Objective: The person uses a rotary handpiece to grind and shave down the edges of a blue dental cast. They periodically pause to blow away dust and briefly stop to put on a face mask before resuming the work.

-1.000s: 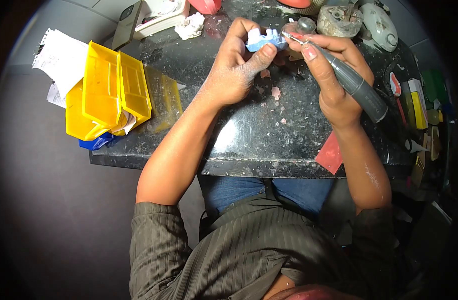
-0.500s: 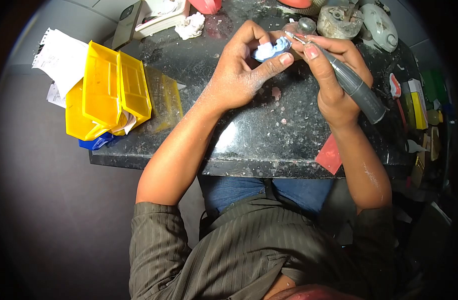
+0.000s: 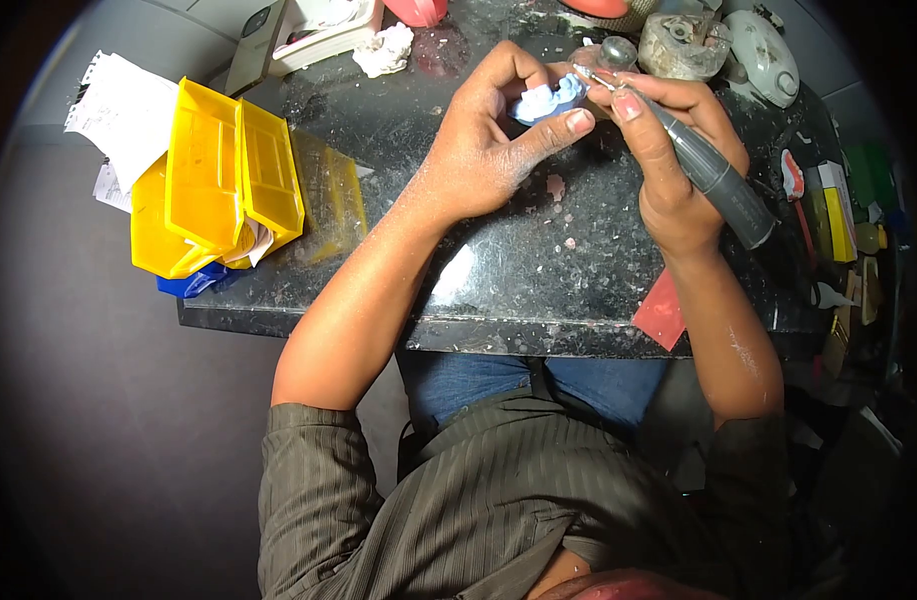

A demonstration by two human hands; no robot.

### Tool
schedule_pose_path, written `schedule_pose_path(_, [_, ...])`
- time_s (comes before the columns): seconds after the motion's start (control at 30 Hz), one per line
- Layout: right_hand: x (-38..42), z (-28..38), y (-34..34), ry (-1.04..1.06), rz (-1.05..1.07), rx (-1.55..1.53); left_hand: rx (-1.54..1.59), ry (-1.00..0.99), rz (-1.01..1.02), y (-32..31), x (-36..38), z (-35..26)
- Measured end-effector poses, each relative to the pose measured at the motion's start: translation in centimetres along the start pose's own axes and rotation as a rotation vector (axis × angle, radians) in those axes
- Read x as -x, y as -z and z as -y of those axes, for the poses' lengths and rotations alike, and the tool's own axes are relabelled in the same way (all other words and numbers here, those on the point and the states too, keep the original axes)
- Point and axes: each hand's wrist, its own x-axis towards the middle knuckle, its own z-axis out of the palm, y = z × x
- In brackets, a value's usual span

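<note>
A pale blue dental cast (image 3: 547, 101) is gripped between the thumb and fingers of my left hand (image 3: 494, 135), its toothed ridge facing up. White dust coats that hand around the wrist and thumb. My right hand (image 3: 669, 140) is closed pen-fashion around a dark grey rotary handpiece (image 3: 717, 177). The slim metal tip of the handpiece points up and to the left, close to the right end of the cast. Both hands are raised above the black speckled worktop (image 3: 519, 265), and the fingertips behind the cast are partly hidden.
Yellow plastic bins (image 3: 207, 185) with papers stand at the left. A red sheet (image 3: 661, 312) lies near the front edge by my right forearm. At the back are crumpled white material (image 3: 384, 50), a plaster-crusted pot (image 3: 684, 45) and a pale rounded device (image 3: 764, 58). Boxes (image 3: 836, 210) line the right side.
The cast and my left hand have shifted very slightly, with the cast tilted a little differently. My right hand keeps the handpiece in nearly the same spot.
</note>
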Motion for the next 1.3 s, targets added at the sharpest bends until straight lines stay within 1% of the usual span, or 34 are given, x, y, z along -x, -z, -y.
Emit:
schedule_pose_path(0.1, [0.0,0.0,0.0,0.007,-0.004,0.011,-0.026,-0.036,0.005,0.1,-0.1,0.3])
schedule_pose_path(0.2, [0.0,0.0,0.0,0.013,-0.003,0.006,0.013,-0.001,-0.012,-0.2,0.1,-0.2])
schedule_pose_path(0.53, [-0.1,0.3,0.1,0.016,0.017,0.027,-0.01,0.006,-0.01,0.0,-0.1,0.0])
schedule_pose_path(0.63, [-0.1,0.3,0.1,-0.009,0.015,-0.002,-0.081,-0.045,-0.019,0.0,-0.1,-0.1])
schedule_pose_path(0.7, [-0.1,0.3,0.1,0.007,0.022,0.007,-0.017,0.05,-0.022,-0.1,0.0,-0.6])
schedule_pose_path(0.73, [-0.1,0.4,0.1,0.007,0.023,0.006,-0.017,0.05,-0.023,-0.2,0.0,-0.6])
schedule_pose_path(0.83, [-0.2,0.6,0.1,-0.01,0.013,-0.013,-0.037,0.013,-0.031,0.0,0.0,-0.2])
schedule_pose_path(0.9, [-0.4,0.7,0.3,0.003,0.024,0.054,-0.184,-0.1,0.0,0.2,-0.2,0.2])
schedule_pose_path(0.93, [-0.6,0.9,0.2,0.004,0.024,0.054,-0.184,-0.1,0.0,0.1,-0.1,0.0])
schedule_pose_path(1.0, [-1.1,1.4,0.0,-0.011,0.045,0.143,-0.034,0.021,-0.016,-0.4,0.2,-0.7])
schedule_pose_path(1.03, [-1.2,1.2,0.1,-0.009,0.043,0.144,-0.034,0.02,-0.014,-0.4,0.2,-0.9])
schedule_pose_path(1.1, [-1.0,0.3,0.5,-0.042,0.142,0.09,0.008,0.034,-0.005,-0.5,0.2,-1.0])
schedule_pose_path(1.13, [-0.9,0.1,0.6,-0.038,0.139,0.091,0.006,0.031,-0.001,-0.6,0.2,-1.1])
schedule_pose_path(1.2, [-0.8,-0.1,0.6,-0.098,0.191,-0.025,0.032,-0.031,-0.015,-0.7,0.2,-1.0])
schedule_pose_path(1.23, [-0.8,0.0,0.6,-0.118,0.191,-0.057,0.027,-0.036,-0.012,-0.7,0.2,-1.0])
schedule_pose_path(1.3, [-0.8,0.0,0.7,-0.142,0.175,-0.114,0.122,0.007,-0.006,-0.7,0.4,-0.9])
